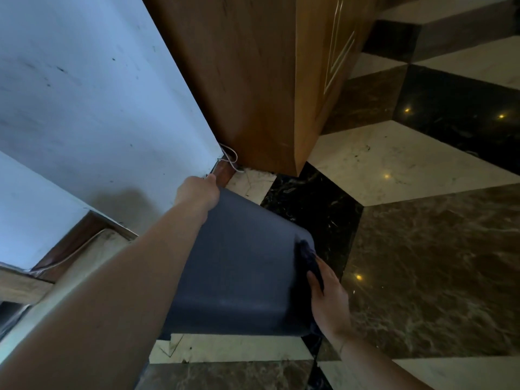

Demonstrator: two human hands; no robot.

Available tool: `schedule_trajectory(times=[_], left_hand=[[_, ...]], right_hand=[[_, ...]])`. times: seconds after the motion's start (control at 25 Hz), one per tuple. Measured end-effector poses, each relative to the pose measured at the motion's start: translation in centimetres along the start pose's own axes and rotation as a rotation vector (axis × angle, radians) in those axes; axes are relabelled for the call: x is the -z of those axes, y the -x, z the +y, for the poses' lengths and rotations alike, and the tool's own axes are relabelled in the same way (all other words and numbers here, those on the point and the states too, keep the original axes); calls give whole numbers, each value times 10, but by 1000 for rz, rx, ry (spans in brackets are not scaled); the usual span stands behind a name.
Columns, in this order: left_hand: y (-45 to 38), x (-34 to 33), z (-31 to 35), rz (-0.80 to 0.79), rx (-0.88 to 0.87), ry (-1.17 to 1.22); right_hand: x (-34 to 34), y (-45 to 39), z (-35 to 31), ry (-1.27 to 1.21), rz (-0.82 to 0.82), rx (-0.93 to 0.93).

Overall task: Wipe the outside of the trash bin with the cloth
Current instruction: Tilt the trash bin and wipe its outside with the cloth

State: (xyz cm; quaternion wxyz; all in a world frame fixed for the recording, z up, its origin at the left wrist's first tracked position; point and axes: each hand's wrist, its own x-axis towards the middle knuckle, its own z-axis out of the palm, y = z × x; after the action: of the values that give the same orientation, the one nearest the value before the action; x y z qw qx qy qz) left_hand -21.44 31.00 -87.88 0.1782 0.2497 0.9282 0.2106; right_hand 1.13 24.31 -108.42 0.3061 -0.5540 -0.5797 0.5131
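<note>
Our left hand (198, 190) holds the far edge of the tilted grey bin (239, 263); our right hand (327, 299), grip closed on the dark cloth (309, 257), presses it against the bin's right side.

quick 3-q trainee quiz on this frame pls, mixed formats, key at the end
1. True or false: the left hand holds the cloth.
2. Where is the cloth pressed? A) the trash bin's right side B) the wooden cabinet C) the floor
3. Fill in: the left hand grips the bin at its far ____.

Key
1. False: the right hand holds it.
2. A
3. end, near the wall.
</note>
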Motion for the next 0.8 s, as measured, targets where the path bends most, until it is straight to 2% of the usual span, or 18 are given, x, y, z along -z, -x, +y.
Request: schedule_trajectory(times=[0.08, 0.16, 0.24, 0.36, 0.48, 0.6, 0.72, 0.8], left_hand=[[4, -3, 3, 59, -147, -140], [14, 5, 0, 98, -391, -248], [24, 19, -7, 42, -574, -231], [50, 41, -19, -95, -694, -178], [76, 56, -39, -190, -685, -165], [88, 60, -48, -225, -589, -102], [86, 49, -40, -123, -371, 89], [88, 39, -38, 34, -413, 51]], right_hand=[[4, -1, -1, -37, 10, -36], [10, -2, -5, -114, 26, -71], [17, -8, -12, -182, 95, -94], [26, -21, -26, -288, 213, -150], [35, -26, -37, -300, 224, -151], [35, -14, -43, -252, 208, -86], [26, -3, -41, -212, 179, -45], [26, -3, -40, -180, 176, -18]])
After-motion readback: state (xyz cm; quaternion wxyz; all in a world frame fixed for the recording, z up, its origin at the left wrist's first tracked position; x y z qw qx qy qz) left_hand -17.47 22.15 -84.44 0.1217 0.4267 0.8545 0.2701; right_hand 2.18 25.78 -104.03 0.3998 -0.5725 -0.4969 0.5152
